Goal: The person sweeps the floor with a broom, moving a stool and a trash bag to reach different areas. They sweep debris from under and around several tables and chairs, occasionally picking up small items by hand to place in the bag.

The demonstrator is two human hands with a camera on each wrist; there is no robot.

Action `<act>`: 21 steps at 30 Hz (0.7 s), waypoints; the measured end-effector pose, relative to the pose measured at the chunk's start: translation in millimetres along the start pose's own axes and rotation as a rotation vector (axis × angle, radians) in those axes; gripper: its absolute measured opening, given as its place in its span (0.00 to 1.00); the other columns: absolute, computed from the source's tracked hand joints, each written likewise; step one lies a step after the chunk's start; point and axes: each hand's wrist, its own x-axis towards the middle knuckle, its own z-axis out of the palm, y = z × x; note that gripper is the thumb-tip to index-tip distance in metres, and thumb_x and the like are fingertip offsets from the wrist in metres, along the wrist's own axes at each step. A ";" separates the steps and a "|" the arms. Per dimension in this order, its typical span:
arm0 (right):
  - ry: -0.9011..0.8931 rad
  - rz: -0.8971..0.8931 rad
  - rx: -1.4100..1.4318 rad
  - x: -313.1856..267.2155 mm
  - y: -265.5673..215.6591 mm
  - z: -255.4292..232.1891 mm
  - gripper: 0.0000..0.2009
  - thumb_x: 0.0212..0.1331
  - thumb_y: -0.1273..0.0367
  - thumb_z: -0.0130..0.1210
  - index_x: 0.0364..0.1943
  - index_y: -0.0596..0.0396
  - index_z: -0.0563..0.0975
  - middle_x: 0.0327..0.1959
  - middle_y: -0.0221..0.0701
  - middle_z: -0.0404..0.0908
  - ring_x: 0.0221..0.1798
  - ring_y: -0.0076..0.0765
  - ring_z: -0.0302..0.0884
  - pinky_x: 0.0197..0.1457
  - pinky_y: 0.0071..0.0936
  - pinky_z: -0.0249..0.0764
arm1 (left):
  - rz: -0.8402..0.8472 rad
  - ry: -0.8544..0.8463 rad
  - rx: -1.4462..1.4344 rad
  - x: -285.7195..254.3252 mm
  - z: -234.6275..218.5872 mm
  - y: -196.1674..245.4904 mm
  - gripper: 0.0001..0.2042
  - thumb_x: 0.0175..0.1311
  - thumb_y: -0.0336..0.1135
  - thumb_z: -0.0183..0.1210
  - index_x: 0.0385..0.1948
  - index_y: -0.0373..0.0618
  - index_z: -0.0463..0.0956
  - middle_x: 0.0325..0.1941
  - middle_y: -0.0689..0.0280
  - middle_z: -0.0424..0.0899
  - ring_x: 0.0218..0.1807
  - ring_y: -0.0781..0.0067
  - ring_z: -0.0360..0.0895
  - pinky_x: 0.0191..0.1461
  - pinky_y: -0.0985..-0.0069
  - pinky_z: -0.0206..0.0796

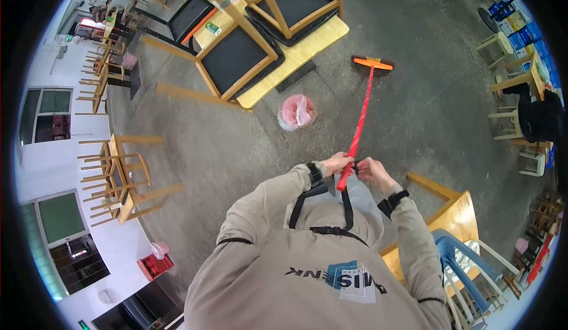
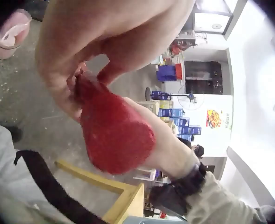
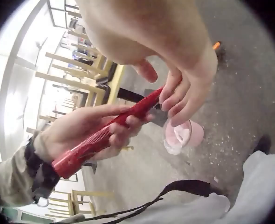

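Note:
A long red handle (image 1: pixel 361 120) runs up to an orange brush head (image 1: pixel 378 64) on the grey floor. My left hand (image 1: pixel 337 163) grips the handle near its lower end; in the right wrist view the left hand's (image 3: pixel 76 130) fingers curl round the red shaft (image 3: pixel 97 140). Beside it is my right hand (image 1: pixel 373 171), thumb apart and fingers loosely bent. The right hand's fingertips (image 3: pixel 174 100) are close to the upper part of the shaft; contact is unclear. The handle's blunt red end (image 2: pixel 123 144) faces the left wrist camera.
A pink lined bin (image 1: pixel 297 111) stands left of the handle. Upturned stools (image 1: pixel 234 58) lie on a yellow table (image 1: pixel 322 40) beyond it. Another wooden table (image 1: pixel 461 214) and a blue chair (image 1: pixel 458 253) are at lower right. Stools and boxes line the right side.

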 end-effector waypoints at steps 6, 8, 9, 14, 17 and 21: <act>0.145 0.060 -0.071 83.4 48.9 77.7 0.24 0.59 0.50 0.45 0.48 0.56 0.64 0.46 0.35 0.68 0.49 0.37 0.68 0.52 0.41 0.67 | 0.077 -0.032 -0.147 -84.0 -75.6 -99.7 0.13 0.66 0.42 0.45 0.39 0.39 0.64 0.30 0.65 0.72 0.28 0.71 0.77 0.32 0.74 0.75; 0.172 0.133 -0.132 108.1 63.0 125.2 0.32 0.56 0.47 0.46 0.55 0.61 0.61 0.57 0.42 0.62 0.56 0.44 0.63 0.55 0.52 0.63 | 0.062 -0.008 -0.085 -119.5 -104.0 -146.4 0.16 0.66 0.43 0.45 0.43 0.38 0.64 0.31 0.64 0.73 0.29 0.72 0.77 0.33 0.74 0.74; 0.120 0.114 -0.208 125.7 79.5 139.7 0.33 0.55 0.47 0.47 0.57 0.60 0.61 0.59 0.44 0.60 0.58 0.48 0.63 0.55 0.56 0.62 | 0.052 -0.005 -0.017 -142.7 -115.2 -163.6 0.17 0.66 0.44 0.45 0.45 0.37 0.64 0.31 0.64 0.73 0.29 0.73 0.76 0.34 0.74 0.73; -0.032 0.301 -0.108 188.1 190.9 238.7 0.29 0.56 0.52 0.48 0.58 0.54 0.60 0.58 0.42 0.63 0.57 0.51 0.64 0.54 0.55 0.64 | -0.033 0.112 0.157 -283.4 -178.0 -234.6 0.19 0.67 0.45 0.42 0.48 0.38 0.64 0.28 0.66 0.73 0.28 0.78 0.74 0.34 0.78 0.68; -0.070 0.399 -0.113 184.1 251.7 317.8 0.28 0.55 0.54 0.50 0.56 0.55 0.60 0.57 0.41 0.64 0.55 0.49 0.67 0.56 0.53 0.63 | 0.124 0.266 0.797 -374.4 -213.6 -290.8 0.16 0.65 0.42 0.45 0.46 0.37 0.62 0.26 0.52 0.76 0.25 0.54 0.77 0.28 0.63 0.69; -0.194 0.772 0.187 215.2 310.4 364.1 0.25 0.55 0.56 0.50 0.53 0.56 0.64 0.49 0.44 0.71 0.51 0.46 0.71 0.56 0.49 0.65 | -0.023 0.582 1.145 -433.6 -212.8 -342.0 0.13 0.63 0.42 0.45 0.37 0.40 0.65 0.20 0.48 0.76 0.24 0.45 0.75 0.24 0.56 0.66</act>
